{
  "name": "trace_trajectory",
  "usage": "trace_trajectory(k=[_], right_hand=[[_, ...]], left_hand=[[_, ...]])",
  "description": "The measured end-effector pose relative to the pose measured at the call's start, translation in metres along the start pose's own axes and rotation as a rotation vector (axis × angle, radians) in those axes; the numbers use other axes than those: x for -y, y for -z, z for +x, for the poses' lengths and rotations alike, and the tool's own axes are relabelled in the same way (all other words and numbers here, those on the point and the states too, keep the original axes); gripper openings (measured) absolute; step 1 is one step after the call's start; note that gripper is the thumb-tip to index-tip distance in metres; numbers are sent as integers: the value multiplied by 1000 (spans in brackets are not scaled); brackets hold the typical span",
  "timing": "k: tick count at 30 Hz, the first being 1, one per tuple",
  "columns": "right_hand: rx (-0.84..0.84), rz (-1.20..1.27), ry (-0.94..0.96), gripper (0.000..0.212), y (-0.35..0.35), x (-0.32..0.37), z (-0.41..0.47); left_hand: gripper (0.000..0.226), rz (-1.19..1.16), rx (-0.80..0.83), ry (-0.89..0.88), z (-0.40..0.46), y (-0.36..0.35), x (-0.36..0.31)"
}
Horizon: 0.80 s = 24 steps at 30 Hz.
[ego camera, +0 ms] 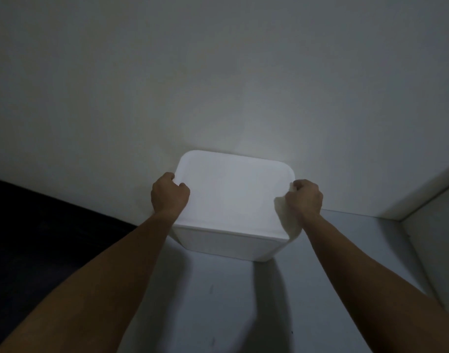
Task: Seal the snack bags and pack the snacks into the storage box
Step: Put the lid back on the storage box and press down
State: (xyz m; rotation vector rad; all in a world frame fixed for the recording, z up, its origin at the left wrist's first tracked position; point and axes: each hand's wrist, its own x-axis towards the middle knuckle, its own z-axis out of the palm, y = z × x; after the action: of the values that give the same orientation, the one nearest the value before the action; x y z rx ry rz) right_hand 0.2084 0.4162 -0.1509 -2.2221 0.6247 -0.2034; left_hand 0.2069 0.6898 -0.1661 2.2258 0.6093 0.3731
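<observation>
A white lidded storage box (231, 200) sits just below the middle of the frame, on a pale grey surface that may be a desk (218, 301) or a shelf, with its far edge close to or against the white wall (218, 72). The left hand (170, 193) is curled into a fist over the left rim of the lid, and the right hand (305, 197) is closed the same way on the right rim; both grip the box at opposite sides.

The box looks like stiff, smooth plastic, likely slippery on its flat faces, so the lid edges or side lips are the sensible places to hold. Its weight cannot be judged, since the contents are hidden under the closed lid. No snack bags show anywhere.

The light is dim and the box is slightly blurred. A dark mass (40, 238) at the left is unidentifiable, and a white panel (422, 194) cuts in at the right.
</observation>
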Motion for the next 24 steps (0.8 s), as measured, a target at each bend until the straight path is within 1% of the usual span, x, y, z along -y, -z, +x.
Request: trace_trajectory(k=[2, 4, 5, 6, 8, 10, 11, 13, 14, 16, 17, 21, 24], right_hand=[[21, 4, 9, 32, -1, -1, -2], [42, -65, 12, 32, -12, -3, -6], [49, -126, 50, 33, -14, -4, -9], [52, -214, 108, 37, -16, -6, -14], [50, -408, 282, 45, -21, -6, -22], [81, -529, 454, 44, -28, -2, -27], [115, -578, 500, 43, -32, 1, -28], [193, -660, 503, 47, -39, 3, -29], [227, -690, 488, 53, -40, 2, -28], [260, -720, 473, 62, -44, -4, -27], [251, -724, 482, 64, -45, -7, -27], [190, -749, 511, 67, -51, -11, -32], [212, -758, 494, 68, -52, -11, -30]], left_hand=[[39, 19, 23, 11, 3, -1, 2], [39, 91, 80, 9, 11, -8, 10], [40, 155, 97, -29, 11, -10, 12], [43, 250, 111, -103, 9, -13, 13], [50, 435, 120, -322, 6, -17, 8], [54, 497, 205, -487, 2, -23, 0], [56, 509, 279, -523, 0, -27, -4], [60, 552, 404, -541, -5, -33, -10], [62, 581, 428, -548, -6, -35, -11], [63, 620, 427, -556, -9, -39, -9], [64, 634, 415, -563, -11, -41, -6], [68, 694, 319, -589, -16, -48, -2], [67, 711, 341, -578, -19, -49, -3]])
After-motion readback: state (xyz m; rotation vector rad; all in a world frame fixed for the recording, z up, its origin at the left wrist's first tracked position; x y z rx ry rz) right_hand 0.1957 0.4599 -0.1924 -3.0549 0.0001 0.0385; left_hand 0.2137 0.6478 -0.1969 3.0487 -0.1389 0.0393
